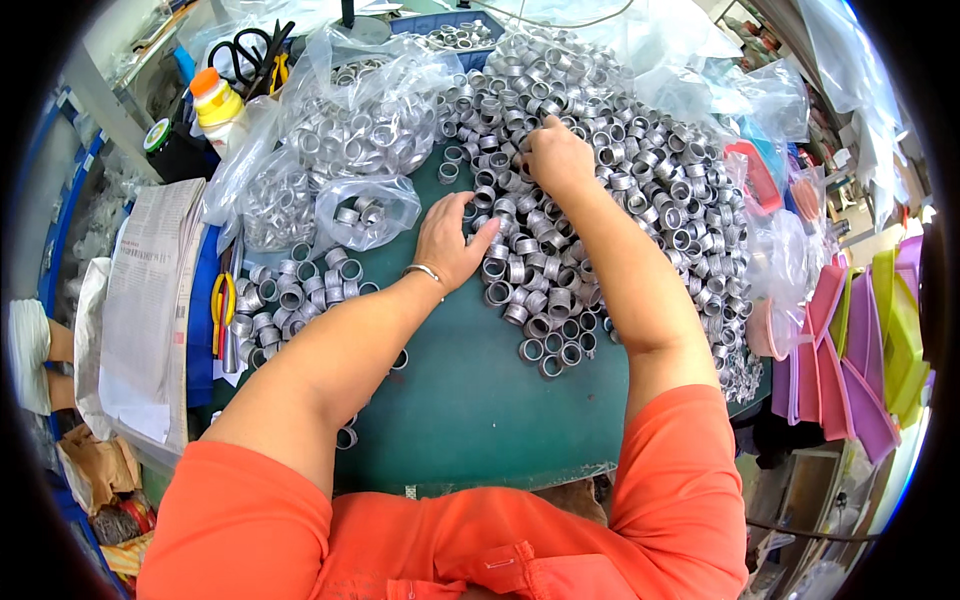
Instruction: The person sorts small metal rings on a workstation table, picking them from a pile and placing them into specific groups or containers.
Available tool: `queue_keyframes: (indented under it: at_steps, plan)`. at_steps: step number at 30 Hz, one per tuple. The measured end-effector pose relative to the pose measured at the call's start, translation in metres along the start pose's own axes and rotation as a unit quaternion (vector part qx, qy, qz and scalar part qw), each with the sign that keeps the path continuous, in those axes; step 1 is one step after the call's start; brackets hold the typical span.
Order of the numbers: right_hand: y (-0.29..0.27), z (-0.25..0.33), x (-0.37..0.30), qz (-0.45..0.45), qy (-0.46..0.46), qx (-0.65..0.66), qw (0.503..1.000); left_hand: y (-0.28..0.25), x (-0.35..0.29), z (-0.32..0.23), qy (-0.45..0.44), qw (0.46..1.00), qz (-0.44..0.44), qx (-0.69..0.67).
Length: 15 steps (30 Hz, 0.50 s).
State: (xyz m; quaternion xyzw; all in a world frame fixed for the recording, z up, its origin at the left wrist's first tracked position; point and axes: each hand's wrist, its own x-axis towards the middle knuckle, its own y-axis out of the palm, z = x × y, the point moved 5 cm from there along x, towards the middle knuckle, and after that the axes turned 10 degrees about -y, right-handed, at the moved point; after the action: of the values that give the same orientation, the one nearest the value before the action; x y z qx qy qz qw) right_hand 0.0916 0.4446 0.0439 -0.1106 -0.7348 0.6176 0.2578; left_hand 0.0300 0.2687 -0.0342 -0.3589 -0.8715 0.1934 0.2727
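A large heap of grey metal rings (640, 190) spreads over the green tabletop (480, 410). High on the heap, my right hand (560, 160) is curled down among the rings with its fingers bent; what lies under the fingertips is hidden. At the heap's left edge rests my left hand (452, 242), thumb held apart from the fingers, close beside the nearest rings. It wears a bracelet (427, 271) at the wrist. To the left of my left forearm lies a smaller group of rings (292, 290), with a few loose ones by the arm.
Clear plastic bags of rings (355, 135) stand at the far left, beside a white bottle with an orange cap (215, 105) and black-handled scissors (262, 55). A blue bin (440, 25) sits behind. Newspaper (150, 290) hangs at left; pink, purple and green plastic trays (865, 350) stand right.
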Motion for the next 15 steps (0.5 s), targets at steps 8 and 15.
queue_keyframes:
  at_steps: [8,15]
  plan:
    - [-0.030,-0.072,-0.024,-0.153,0.184,0.713,0.659,-0.003,-0.001,-0.002,0.005,1.000,-0.019,-0.017]
    - [-0.034,-0.129,0.042,-0.094,0.100,0.266,0.954,-0.002,-0.001,-0.005,-0.002,1.000,0.009,-0.004]
